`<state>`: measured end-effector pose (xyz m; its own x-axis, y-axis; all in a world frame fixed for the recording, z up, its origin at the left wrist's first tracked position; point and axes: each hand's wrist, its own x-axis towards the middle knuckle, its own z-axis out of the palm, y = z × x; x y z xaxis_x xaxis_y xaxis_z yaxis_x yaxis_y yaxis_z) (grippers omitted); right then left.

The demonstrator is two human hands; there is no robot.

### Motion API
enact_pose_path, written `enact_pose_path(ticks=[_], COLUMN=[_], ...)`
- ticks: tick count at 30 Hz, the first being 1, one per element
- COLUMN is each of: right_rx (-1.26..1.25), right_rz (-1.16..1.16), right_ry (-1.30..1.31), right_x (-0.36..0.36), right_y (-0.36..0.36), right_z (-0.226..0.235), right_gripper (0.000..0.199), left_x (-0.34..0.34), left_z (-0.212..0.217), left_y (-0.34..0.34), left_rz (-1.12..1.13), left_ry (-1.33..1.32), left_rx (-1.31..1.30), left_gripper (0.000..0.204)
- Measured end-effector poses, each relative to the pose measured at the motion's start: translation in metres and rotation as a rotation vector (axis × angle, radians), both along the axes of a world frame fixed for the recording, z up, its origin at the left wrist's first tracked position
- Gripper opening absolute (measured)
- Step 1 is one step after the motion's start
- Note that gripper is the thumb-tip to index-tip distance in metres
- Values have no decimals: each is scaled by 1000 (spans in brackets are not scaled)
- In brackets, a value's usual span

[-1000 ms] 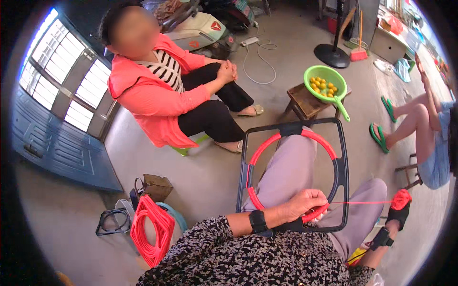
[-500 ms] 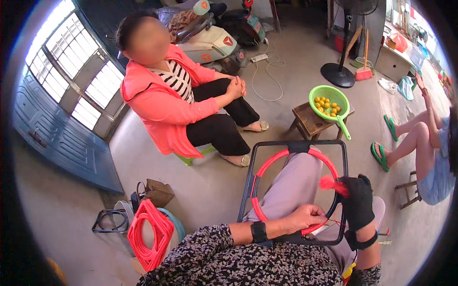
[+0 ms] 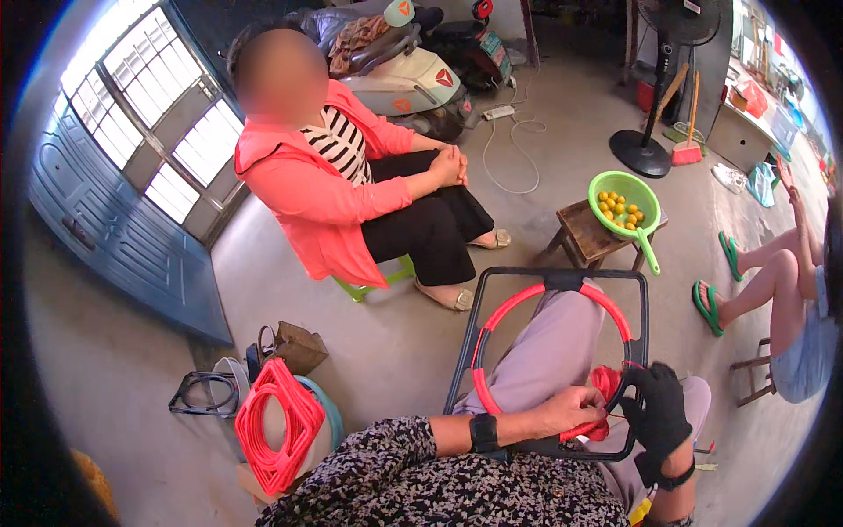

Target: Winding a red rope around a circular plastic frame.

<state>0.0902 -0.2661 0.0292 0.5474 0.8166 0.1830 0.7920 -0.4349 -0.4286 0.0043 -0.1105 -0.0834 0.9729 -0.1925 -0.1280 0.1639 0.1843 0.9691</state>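
Note:
A black square frame point(image 3: 471, 347) with a round inner ring lies across my lap, much of the ring wound with bright red cord point(image 3: 502, 307). My left hand point(image 3: 575, 409), bare with a dark watch on the wrist, pinches the cord at the ring's lower edge. At the ring's right side, my right hand point(image 3: 657, 411) in a black glove has its fingers curled at a thin red strand. A loose red bundle point(image 3: 605, 379) hangs inside the ring between both hands. More red cord shows just below my left fingertips. The glove partly hides the strand.
A person in a coral jacket point(image 3: 294, 202) sits opposite; another person's legs point(image 3: 773, 272) are at right. A green strainer of small yellow-orange fruit point(image 3: 629, 195) rests on a wooden stool point(image 3: 590, 230). Stacked red frames point(image 3: 279, 422) stand at left, beside a brown bag point(image 3: 299, 347).
The red bundle has gone from my right hand to inside the ring. My gloved fingers have shifted to the ring's right side, while my left hand keeps its pinch. The view has shifted slightly.

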Motion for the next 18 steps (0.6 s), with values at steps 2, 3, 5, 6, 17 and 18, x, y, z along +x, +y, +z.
enact_pose_path(ticks=[2, 3, 5, 6, 17, 18], right_rx=[-77, -52, 0, 46, 768, 930], right_rz=[21, 45, 97, 75, -481, -550], right_ry=[183, 134, 37, -37, 740, 937], right_x=[-11, -17, -30, -32, -34, -33], right_y=[-19, -20, -16, -15, -62, -73], right_z=[6, 6, 6, -1, -34, -26], right_gripper=[44, 44, 43, 42, 47, 37], left_x=[2, 4, 3, 3, 8, 6], left_z=[-7, -1, 13, 20, 20, 16], left_y=[-1, -1, 2, 5, 19, 21], left_rz=[-29, -49, -118, -98, -56, -57], left_ry=[-35, -31, 154, 195, 336, 333], left_rx=[-31, -81, -295, -334, -356, -392], left_gripper=[15, 14, 13, 13, 21, 21])
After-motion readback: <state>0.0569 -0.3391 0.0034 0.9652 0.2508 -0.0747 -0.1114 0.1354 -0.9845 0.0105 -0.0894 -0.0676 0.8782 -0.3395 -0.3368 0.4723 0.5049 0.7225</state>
